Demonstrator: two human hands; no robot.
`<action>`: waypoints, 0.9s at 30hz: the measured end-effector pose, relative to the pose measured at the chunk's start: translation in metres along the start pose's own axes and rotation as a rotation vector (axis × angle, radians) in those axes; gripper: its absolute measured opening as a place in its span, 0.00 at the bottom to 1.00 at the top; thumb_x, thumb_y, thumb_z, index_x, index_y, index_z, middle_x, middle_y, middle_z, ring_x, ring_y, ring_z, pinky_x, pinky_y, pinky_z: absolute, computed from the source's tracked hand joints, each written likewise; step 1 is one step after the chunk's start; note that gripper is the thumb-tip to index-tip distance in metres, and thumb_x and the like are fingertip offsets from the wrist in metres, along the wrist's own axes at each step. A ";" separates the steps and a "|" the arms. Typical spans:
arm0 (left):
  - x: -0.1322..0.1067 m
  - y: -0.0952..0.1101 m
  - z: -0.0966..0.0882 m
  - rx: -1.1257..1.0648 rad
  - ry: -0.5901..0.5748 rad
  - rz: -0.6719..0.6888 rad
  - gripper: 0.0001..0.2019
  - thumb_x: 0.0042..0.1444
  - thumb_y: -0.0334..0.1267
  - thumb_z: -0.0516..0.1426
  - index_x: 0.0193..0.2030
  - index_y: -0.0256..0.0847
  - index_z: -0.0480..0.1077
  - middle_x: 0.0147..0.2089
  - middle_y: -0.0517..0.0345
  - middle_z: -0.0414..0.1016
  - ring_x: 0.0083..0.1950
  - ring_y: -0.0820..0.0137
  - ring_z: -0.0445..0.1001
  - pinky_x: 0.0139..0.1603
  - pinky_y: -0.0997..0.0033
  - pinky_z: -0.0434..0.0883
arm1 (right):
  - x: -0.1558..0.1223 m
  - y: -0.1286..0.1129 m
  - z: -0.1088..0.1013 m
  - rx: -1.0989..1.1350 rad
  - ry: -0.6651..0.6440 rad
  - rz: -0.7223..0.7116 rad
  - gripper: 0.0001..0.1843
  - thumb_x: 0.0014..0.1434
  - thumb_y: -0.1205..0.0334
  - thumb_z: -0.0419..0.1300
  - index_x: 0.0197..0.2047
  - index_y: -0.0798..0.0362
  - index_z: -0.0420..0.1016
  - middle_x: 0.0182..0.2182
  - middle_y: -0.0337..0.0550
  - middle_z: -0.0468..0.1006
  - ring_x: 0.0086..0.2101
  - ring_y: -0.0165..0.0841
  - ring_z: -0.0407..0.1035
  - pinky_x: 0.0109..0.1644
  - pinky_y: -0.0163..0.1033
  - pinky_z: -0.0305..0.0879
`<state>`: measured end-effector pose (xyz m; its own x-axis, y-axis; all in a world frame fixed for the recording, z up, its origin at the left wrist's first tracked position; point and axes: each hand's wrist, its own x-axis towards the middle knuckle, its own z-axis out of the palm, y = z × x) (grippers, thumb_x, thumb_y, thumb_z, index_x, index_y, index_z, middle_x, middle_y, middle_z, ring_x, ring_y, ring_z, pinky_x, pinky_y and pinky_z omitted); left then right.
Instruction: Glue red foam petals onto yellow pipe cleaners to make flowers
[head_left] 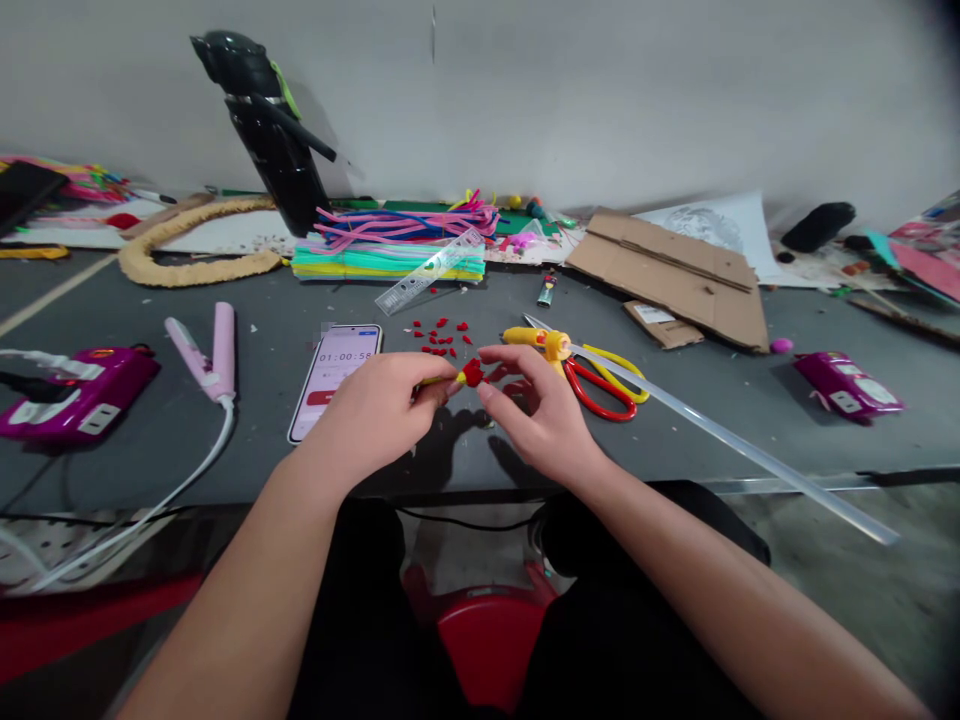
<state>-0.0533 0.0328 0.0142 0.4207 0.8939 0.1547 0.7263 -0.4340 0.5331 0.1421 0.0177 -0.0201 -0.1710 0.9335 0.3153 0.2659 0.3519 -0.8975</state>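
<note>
The left hand (382, 405) has its grip pinched shut on a thin yellow stem (444, 380), held just above the tabletop (750, 400). The stem pokes out to the right and carries a small red piece (472, 373) at its tip. The right hand (544, 415) meets it from the other side. Its grip is apart, forefinger above and thumb below, with the red piece just off the fingertips; whether they touch it I cannot tell. The likely trouble is the red piece itself. It looks tiny and sits on the very end of the stem, so a sideways nudge or an uneven squeeze could knock it crooked or off. If it drops, it could land among the loose red bits (441, 338) scattered just beyond the hands and be hard to tell apart from them. The scissors (600, 385) lie close beside the right hand, and the phone (335, 378) lies near the left, so a stray wrist could push either one.
</note>
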 end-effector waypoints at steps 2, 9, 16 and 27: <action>0.001 -0.001 0.000 0.007 -0.001 0.024 0.13 0.62 0.38 0.51 0.41 0.43 0.78 0.41 0.55 0.82 0.40 0.65 0.76 0.40 0.69 0.67 | 0.000 0.001 -0.001 0.003 -0.030 -0.037 0.18 0.62 0.60 0.61 0.55 0.48 0.71 0.53 0.46 0.74 0.49 0.36 0.71 0.50 0.42 0.72; 0.001 -0.003 0.001 -0.002 -0.005 0.057 0.13 0.61 0.35 0.51 0.42 0.43 0.79 0.40 0.56 0.81 0.40 0.66 0.76 0.40 0.69 0.66 | 0.000 0.005 -0.003 0.055 -0.073 -0.057 0.20 0.61 0.60 0.63 0.57 0.47 0.71 0.55 0.47 0.73 0.51 0.36 0.72 0.54 0.43 0.73; 0.002 -0.002 0.002 0.021 0.019 0.065 0.14 0.62 0.37 0.51 0.41 0.43 0.80 0.34 0.57 0.78 0.35 0.69 0.73 0.36 0.71 0.64 | 0.001 0.002 0.001 0.123 -0.038 0.070 0.18 0.60 0.53 0.64 0.51 0.51 0.73 0.47 0.47 0.79 0.41 0.34 0.75 0.46 0.42 0.76; 0.002 0.000 0.005 -0.016 0.058 0.078 0.13 0.64 0.38 0.53 0.38 0.44 0.80 0.31 0.59 0.76 0.33 0.71 0.71 0.34 0.72 0.62 | 0.006 0.002 0.001 0.211 -0.019 0.126 0.11 0.60 0.56 0.64 0.43 0.52 0.77 0.37 0.43 0.80 0.36 0.32 0.74 0.41 0.38 0.73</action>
<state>-0.0496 0.0340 0.0104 0.4429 0.8626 0.2444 0.6835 -0.5013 0.5306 0.1403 0.0241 -0.0206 -0.1677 0.9669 0.1922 0.0823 0.2080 -0.9747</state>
